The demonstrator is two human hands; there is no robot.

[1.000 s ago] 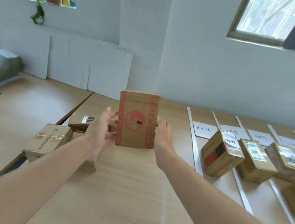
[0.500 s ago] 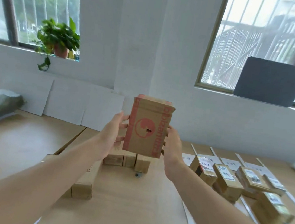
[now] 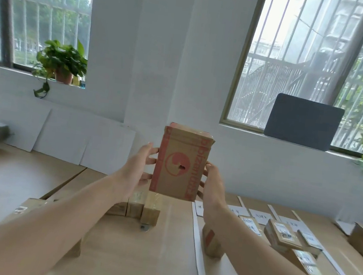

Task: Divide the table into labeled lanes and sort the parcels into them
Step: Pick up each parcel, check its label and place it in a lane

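Observation:
A cardboard parcel with red print and a red round logo is held upright in the air above the wooden table. My left hand grips its left side and my right hand grips its right side. Its back face is hidden. To the right, white strips mark lanes on the table, with white paper labels at their far ends. Several sorted parcels with white stickers lie in those lanes. Unsorted parcels sit below the held one.
More cardboard parcels lie at the left under my forearm. A small round metal piece lies on the table. White boards lean on the back wall. A dark box stands at the far right. Potted plants sit on the window sills.
Both hands have lifted the parcel higher and tilted it slightly. The view has swung upward, so the windows now fill the top and the table sits lower.

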